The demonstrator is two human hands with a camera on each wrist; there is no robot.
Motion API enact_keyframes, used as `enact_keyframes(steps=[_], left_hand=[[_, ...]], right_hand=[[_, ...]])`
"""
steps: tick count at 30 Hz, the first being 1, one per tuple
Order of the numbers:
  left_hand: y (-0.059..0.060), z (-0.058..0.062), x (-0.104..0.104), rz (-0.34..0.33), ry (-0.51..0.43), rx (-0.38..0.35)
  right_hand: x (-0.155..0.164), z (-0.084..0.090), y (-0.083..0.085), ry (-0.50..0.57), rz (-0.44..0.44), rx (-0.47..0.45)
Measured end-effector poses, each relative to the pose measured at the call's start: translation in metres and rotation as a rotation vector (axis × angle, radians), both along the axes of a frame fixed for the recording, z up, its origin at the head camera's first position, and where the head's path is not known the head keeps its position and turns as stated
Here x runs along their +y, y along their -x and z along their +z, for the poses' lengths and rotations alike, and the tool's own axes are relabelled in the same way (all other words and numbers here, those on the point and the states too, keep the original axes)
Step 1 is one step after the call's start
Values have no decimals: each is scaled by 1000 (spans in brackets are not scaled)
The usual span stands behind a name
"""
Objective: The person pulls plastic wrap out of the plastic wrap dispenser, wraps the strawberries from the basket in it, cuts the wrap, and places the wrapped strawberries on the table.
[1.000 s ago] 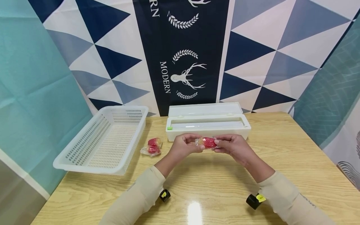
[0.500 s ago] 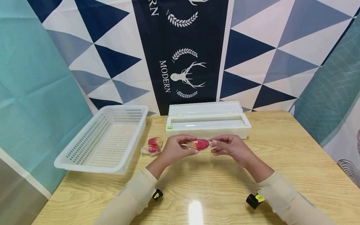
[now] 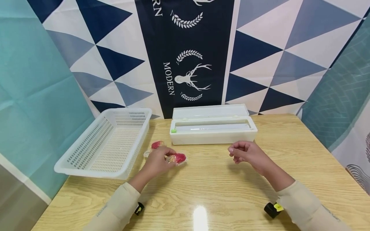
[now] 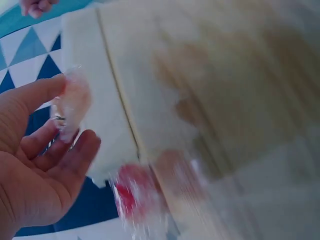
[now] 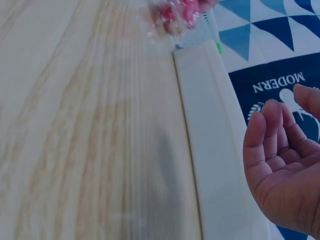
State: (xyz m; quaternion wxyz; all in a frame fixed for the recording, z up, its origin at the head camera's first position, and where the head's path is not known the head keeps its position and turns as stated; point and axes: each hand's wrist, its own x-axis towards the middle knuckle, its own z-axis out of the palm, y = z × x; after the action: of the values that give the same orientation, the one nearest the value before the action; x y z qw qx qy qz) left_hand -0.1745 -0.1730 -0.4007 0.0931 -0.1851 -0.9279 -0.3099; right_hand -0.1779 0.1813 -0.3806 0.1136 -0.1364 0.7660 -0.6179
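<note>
Red film-wrapped strawberry (image 3: 177, 158), pinched in the left hand (image 3: 157, 160) low over the table (image 3: 219, 186); right hand (image 3: 245, 153) loosely curled, empty. Likely soft, slippery: grip the wrap's twisted end.

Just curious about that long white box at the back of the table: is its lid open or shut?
Open. The cling film dispenser's lid is tipped back toward the wall, and the head view looks down into its long slot.

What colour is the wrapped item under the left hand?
Red, in clear film: the wrapped item under the left hand. Head view shows it best.
</note>
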Motion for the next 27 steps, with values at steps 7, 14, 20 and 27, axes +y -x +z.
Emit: enact_keyframes(steps=[7, 14, 20, 27], left_hand=[[-14, 0, -24, -18, 204, 137], [-26, 0, -33, 46, 307, 102], [-30, -5, -41, 109, 413, 120], [-36, -7, -44, 109, 462, 76]], right_hand=[[7, -6, -1, -29, 32, 17], [14, -13, -2, -56, 33, 5], [14, -14, -3, -59, 42, 10], [11, -11, -5, -76, 70, 27]])
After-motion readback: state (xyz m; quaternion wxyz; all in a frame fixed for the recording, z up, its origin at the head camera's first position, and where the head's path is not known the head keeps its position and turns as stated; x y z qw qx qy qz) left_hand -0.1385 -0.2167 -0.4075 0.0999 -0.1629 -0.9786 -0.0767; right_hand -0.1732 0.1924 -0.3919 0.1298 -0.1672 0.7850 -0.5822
